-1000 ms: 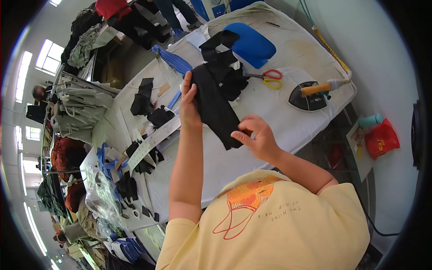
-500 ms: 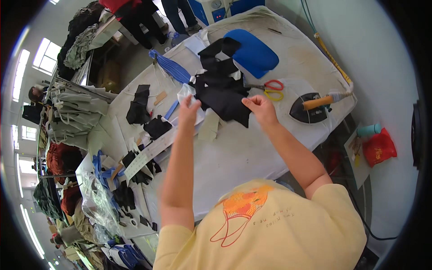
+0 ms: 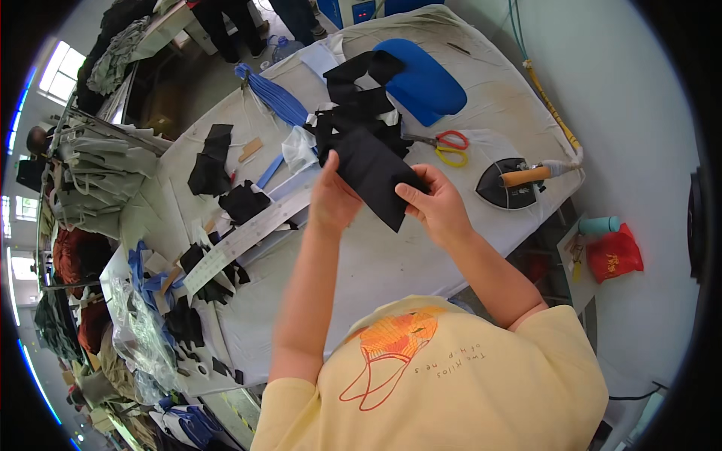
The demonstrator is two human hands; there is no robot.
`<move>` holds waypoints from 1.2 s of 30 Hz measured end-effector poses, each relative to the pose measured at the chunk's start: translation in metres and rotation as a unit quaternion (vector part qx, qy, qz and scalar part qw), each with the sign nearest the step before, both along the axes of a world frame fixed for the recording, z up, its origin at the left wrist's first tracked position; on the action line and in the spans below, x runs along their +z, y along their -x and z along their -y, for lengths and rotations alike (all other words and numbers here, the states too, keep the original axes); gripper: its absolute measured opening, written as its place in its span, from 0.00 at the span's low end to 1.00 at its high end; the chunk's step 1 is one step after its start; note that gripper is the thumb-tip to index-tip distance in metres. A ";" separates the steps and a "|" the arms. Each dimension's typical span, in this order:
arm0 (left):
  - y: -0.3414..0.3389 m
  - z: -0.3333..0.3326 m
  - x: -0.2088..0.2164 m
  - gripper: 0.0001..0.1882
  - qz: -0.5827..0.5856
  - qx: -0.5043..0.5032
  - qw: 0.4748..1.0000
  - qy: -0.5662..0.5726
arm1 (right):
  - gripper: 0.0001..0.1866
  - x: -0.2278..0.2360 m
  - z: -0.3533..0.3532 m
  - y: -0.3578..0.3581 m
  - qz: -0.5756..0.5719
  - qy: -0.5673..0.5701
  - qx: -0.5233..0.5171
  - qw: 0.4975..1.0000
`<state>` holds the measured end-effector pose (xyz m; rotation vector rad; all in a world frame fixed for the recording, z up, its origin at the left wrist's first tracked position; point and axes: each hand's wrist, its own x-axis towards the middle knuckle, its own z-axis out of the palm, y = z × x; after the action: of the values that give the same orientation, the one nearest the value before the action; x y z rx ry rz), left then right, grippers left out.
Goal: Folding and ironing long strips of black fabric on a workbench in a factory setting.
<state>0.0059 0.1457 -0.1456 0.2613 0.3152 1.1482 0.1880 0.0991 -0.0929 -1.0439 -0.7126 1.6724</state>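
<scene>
A flat black fabric piece is stretched between my two hands above the table. My left hand holds its left edge, thumb on top and fingers underneath. At its right edge, my right hand pinches the cloth between thumb and fingers. More black fabric pieces lie in a heap just beyond. To the right of the heap rest scissors with red and yellow handles. A blue curved board lies at the far side, and a crumpled white bag is left of my left hand.
An iron with a wooden handle stands on the table's right side. A long pale ruler crosses the left part, among black scraps and clear plastic. Blue striped fabric lies at the back. A wall rises on the right.
The black fabric piece has come up off the heap and nearer to me. My left hand, apart from it before, now grips its left edge; my right hand still holds it.
</scene>
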 end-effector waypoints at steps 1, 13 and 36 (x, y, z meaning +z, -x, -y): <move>0.004 -0.012 0.009 0.24 0.010 -0.003 1.000 -0.011 | 0.15 0.003 0.002 -0.005 0.005 -0.002 -0.003 1.000; 0.049 -0.052 0.076 0.13 -0.012 0.120 0.990 -0.069 | 0.11 0.020 0.030 -0.063 0.004 -0.044 -0.091 0.995; 0.157 0.122 0.070 0.19 0.094 0.269 0.920 -0.271 | 0.16 0.069 0.075 -0.101 0.383 -0.499 -0.149 0.763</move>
<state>-0.1511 0.0234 -0.0756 0.5686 -0.1254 1.7882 0.2888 0.0236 -0.0241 -0.9067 -1.6242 0.3275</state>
